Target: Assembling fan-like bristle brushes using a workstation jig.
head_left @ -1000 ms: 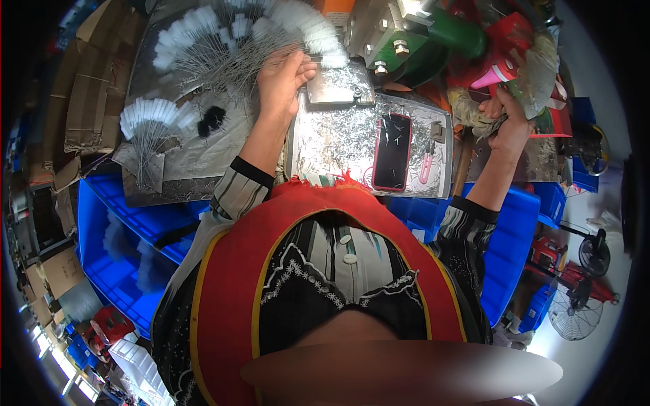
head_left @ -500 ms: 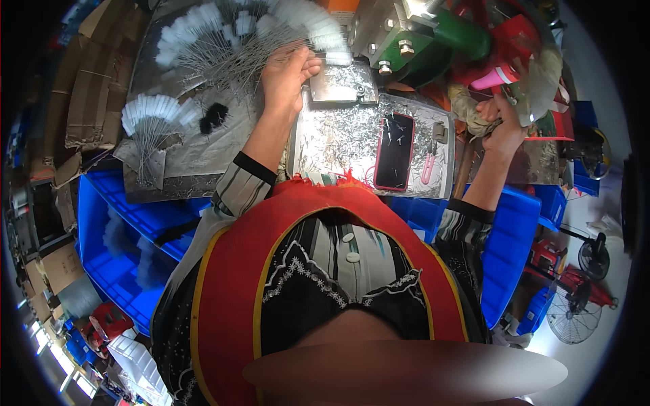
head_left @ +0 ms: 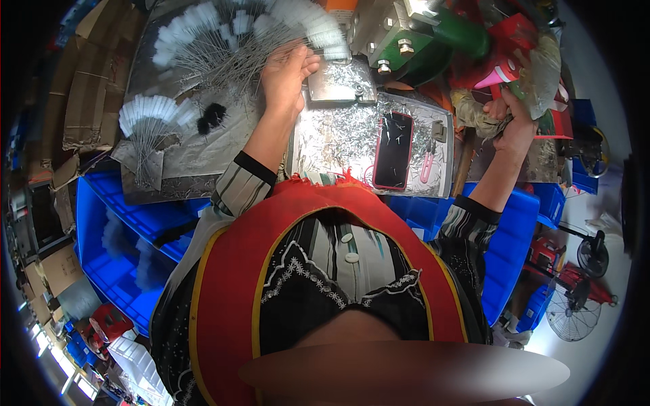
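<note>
My left hand is closed in a pinch at the right end of a fanned pile of white-bristled wire brushes. It appears to grip a wire-stemmed brush, whose white head sits by the fingertips above a metal block; the hand hides part of the stem. Over on the right, my right hand is wrapped round a cloth-bound handle beside the green press. Thin metal clippings cover the tray between my hands.
A phone and pink-handled snips lie on the tray's right side. Left of my arm are a smaller brush fan and a black tuft. Blue bins stand below the bench edge, and cardboard boxes at far left.
My right hand has shifted slightly to the right with the cloth-bound handle. My left hand stays almost in place by the metal block.
</note>
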Demonstrator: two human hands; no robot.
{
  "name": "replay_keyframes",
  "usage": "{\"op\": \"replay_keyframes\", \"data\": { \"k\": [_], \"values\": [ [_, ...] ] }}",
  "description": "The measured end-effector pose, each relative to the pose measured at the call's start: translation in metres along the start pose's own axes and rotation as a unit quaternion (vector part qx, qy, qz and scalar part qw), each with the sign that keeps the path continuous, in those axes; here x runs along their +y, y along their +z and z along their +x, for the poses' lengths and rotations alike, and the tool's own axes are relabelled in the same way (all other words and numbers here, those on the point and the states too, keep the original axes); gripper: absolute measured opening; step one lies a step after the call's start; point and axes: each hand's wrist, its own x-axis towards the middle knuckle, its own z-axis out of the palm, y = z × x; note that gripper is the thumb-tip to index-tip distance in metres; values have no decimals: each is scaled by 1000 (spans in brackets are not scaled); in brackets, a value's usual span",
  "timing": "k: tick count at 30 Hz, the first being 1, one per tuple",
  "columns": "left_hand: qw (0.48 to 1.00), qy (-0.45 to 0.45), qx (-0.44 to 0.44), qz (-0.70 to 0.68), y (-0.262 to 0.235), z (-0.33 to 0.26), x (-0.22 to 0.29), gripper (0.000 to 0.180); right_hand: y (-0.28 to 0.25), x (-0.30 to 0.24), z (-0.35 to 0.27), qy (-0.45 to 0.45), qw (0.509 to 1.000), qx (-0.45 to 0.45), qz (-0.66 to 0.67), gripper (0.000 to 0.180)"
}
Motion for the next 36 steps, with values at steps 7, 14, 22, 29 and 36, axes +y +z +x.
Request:
{"op": "replay_keyframes", "data": {
  "k": [7,14,22,29,36],
  "values": [
    [1000,-5,4,0,3,2,-1,16,1,25,-6,-94,995,4,26,22],
    [996,-49,23,-65,-16,6,-6,12,-8,94,5,-231,971,-44,45,4],
    [971,-150,10,-186,-49,-18,-10,22,18,92,-40,-137,988,78,-6,23],
    [970,-54,-119,207,-36,-73,64,59,41,132,-102,115,990,-81,-31,8],
    [593,144,-13,792,-51,-25,97,83,160,116,-133,120,899,-408,-103,27]
  ]
}}
